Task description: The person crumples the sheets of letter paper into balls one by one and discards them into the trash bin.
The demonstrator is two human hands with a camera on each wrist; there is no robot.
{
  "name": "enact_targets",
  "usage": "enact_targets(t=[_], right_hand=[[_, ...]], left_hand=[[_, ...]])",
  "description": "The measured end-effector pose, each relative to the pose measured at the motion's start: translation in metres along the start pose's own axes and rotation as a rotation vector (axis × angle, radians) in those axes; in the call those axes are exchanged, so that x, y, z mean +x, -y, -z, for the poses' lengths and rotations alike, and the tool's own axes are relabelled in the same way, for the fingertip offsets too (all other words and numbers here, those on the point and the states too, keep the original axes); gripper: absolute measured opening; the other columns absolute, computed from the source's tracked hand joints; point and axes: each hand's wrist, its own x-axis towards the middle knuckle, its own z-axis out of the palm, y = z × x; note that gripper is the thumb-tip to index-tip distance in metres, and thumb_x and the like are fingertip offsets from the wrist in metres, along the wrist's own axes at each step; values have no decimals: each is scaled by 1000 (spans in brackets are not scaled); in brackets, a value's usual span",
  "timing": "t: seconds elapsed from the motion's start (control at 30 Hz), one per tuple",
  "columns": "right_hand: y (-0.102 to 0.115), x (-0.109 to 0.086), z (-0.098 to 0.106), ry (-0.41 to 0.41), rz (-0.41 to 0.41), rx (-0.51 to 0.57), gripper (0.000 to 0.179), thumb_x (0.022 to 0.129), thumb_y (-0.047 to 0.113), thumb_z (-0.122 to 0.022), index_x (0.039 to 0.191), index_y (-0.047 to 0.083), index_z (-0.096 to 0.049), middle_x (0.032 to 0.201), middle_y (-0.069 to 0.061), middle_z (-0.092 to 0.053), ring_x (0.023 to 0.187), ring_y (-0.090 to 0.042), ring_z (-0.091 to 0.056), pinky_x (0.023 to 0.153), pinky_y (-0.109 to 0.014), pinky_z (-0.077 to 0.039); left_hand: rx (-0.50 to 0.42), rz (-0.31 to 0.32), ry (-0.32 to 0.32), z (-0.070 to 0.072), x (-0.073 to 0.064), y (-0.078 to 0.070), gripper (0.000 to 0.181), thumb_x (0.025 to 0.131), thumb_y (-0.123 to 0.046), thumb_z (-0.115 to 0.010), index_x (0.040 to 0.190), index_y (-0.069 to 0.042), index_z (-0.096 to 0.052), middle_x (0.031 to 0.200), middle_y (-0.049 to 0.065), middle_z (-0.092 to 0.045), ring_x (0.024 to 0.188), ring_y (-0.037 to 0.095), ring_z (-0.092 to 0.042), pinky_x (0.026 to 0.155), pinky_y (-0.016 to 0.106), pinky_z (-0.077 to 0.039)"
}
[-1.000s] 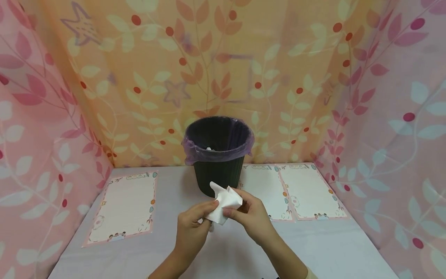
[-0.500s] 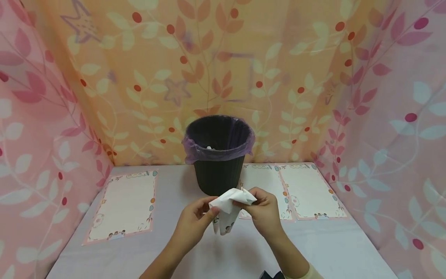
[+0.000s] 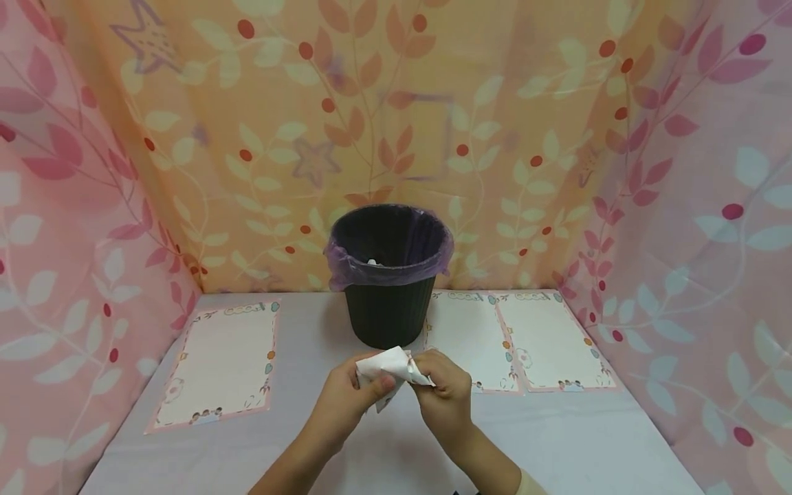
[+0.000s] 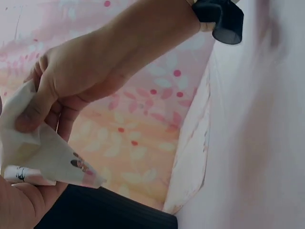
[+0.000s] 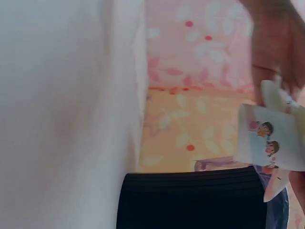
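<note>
Between both hands, above the table in front of the bin, is a crumpled sheet of white paper [image 3: 388,363]. My left hand [image 3: 343,399] pinches its left part, the thumb lying on top. The right hand [image 3: 447,392] grips the right end with curled fingers. In the left wrist view the right hand [image 4: 71,81] has its thumb pressed on the folded paper [image 4: 57,155], whose printed corner points down. The right wrist view shows small printed figures on the paper [image 5: 267,136], with the left hand [image 5: 276,52] blurred behind it.
A black bin [image 3: 390,313] with a purple liner [image 3: 396,276] stands at the back, some white scraps inside. One bordered sheet [image 3: 216,364] lies on the left. Two more, a nearer sheet [image 3: 464,337] and a farther sheet [image 3: 553,340], lie right. Patterned curtains [image 3: 396,103] enclose the table [image 3: 297,323].
The paper has been refolded and bunched smaller. The right hand has moved slightly left and down and curled more tightly round its end; the left hand has shifted a little left.
</note>
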Motion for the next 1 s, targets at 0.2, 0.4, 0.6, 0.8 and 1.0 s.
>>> enact_targets(t=[0.2,0.4,0.6,0.8,1.0], right_hand=[[1,4,-3,46,299,-192,13,93,-6,-68,82,-1,-69,89,-13,-75,79,-25,-71,77,-25,-60],[3,13,-1,236,341,-216,12,99,0,-63,102,0,-75,112,-18,-75,101,-33,-73,92,-35,-60],[9,19,12,509,38,-94,40,91,3,-69,131,4,-69,144,-13,-57,134,-37,-54,113,-43,-46],[14,25,18,439,-341,4,56,84,11,-85,135,15,-64,141,-3,-59,130,-22,-57,108,-34,-50],[18,25,23,465,-460,36,73,80,19,-88,146,15,-56,137,-2,-63,126,-18,-62,105,-34,-52]], left_hand=[[-9,7,-76,-2,-3,0,59,82,-24,-89,128,0,-62,106,9,-69,88,18,-61,72,26,-54],[-19,-73,-111,12,-4,-9,60,82,-12,-87,135,-2,-59,121,13,-68,101,22,-65,81,26,-59],[-55,-51,-146,18,2,-9,54,85,-9,-83,133,1,-60,127,13,-67,108,20,-65,87,24,-57],[3,-135,-145,18,5,-3,35,88,-10,-81,118,1,-68,111,11,-75,92,16,-69,75,22,-58],[74,-205,-52,19,1,1,16,88,-4,-77,104,-4,-79,85,2,-74,57,9,-52,49,20,-43]])
